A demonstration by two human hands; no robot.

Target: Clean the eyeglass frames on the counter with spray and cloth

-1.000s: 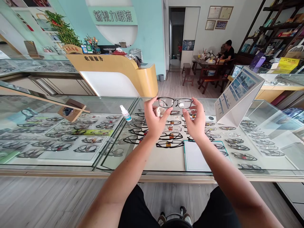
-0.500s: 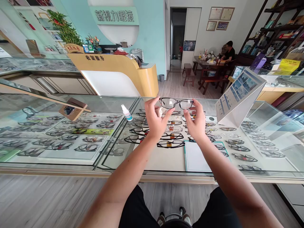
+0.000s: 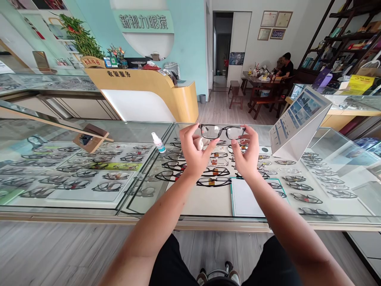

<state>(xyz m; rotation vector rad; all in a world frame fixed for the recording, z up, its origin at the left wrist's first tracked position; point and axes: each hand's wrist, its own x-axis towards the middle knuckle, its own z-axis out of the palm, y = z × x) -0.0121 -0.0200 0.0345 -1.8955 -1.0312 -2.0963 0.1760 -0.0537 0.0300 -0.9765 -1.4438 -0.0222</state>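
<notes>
A pair of dark-framed eyeglasses (image 3: 222, 132) is held up above the glass display case (image 3: 208, 202), its lenses upright. My left hand (image 3: 195, 153) grips its left side, fingers and thumb closed around the frame's edge. A bit of whitish cloth (image 3: 198, 142) shows inside that same hand, partly hidden by the fingers. The other side of the eyeglasses is pinched by my right hand (image 3: 247, 153). Beyond my left hand, a small white spray bottle (image 3: 158, 143) with a blue label stands on the glass top.
Rows of eyeglasses (image 3: 214, 171) lie inside the case, beside a white teal-edged board (image 3: 247, 198). A tilted display card (image 3: 300, 123) stands at right, a wooden block (image 3: 91, 138) at left. Farther back are a yellow counter (image 3: 184, 99) and a seated person (image 3: 286, 67).
The eyeglasses have turned slightly to face me more squarely and shifted a little to the right. Both hands keep their hold.
</notes>
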